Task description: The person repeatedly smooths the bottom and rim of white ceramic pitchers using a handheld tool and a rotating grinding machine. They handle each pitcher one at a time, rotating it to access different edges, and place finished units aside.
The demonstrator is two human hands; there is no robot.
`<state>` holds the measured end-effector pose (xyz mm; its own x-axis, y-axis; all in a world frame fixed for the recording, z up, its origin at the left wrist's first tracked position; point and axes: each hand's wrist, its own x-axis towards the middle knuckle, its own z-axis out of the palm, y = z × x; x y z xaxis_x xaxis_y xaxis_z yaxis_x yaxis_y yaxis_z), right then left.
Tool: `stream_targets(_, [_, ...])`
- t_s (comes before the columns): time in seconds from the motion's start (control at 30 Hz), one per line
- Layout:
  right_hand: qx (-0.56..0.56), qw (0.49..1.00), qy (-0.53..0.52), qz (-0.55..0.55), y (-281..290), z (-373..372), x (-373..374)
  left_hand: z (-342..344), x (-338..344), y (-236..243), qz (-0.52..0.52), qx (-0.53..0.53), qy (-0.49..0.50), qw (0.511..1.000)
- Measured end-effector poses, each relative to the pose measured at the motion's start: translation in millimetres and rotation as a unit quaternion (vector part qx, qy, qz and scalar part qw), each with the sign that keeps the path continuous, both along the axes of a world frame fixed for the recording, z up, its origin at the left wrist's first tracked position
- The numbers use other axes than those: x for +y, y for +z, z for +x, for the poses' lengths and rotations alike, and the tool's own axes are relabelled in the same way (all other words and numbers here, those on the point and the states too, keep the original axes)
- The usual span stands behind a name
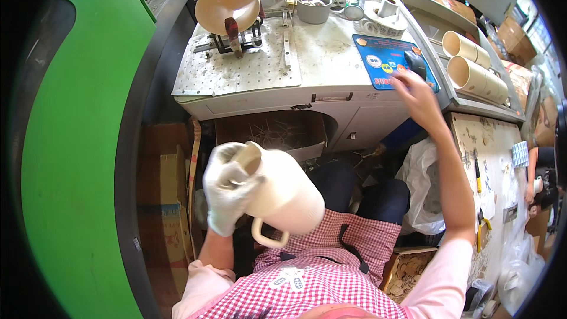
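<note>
My left hand (pixel 226 186), in a white glove, grips a large cream mug (pixel 289 192) near its narrower end, above my lap. The mug lies tilted, its loop handle pointing down toward me. My bare right hand (pixel 415 91) is held over the front edge of a blue mouse pad (pixel 369 53), fingers stretched out and a little blurred, holding nothing. Just beyond it a black computer mouse (pixel 415 65) rests on the pad; whether they touch I cannot tell. On the bench, another cream cylinder (pixel 215 6) sits on a black metal fixture, its round opening facing me.
A grey round container (pixel 313 9), a spray can (pixel 355 3) and a tape roll (pixel 385 18) stand along the bench back. Several cream tubes (pixel 475 77) lie on a right-hand shelf. Pliers (pixel 482 224) lie on the right table. A green panel (pixel 77 159) rises at left.
</note>
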<state>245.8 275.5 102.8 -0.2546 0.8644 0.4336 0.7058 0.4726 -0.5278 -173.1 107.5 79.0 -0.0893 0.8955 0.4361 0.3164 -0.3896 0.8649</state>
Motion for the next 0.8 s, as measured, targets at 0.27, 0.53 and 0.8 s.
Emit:
stream_targets(0.27, [-0.102,0.994,0.008,0.034,66.1,-278.3,157.4,31.6,-26.2,-48.6,-0.041,0.085,0.003,0.996])
stream_targets(0.53, [0.174,0.98,-0.024,0.09,73.6,-245.1,196.4,31.9,-39.7,-57.5,-0.094,-0.077,-0.033,0.992])
stream_targets(0.8, [0.363,0.902,-0.198,-0.124,53.5,145.8,99.4,36.0,-37.2,-66.9,-0.108,-0.149,-0.014,0.983])
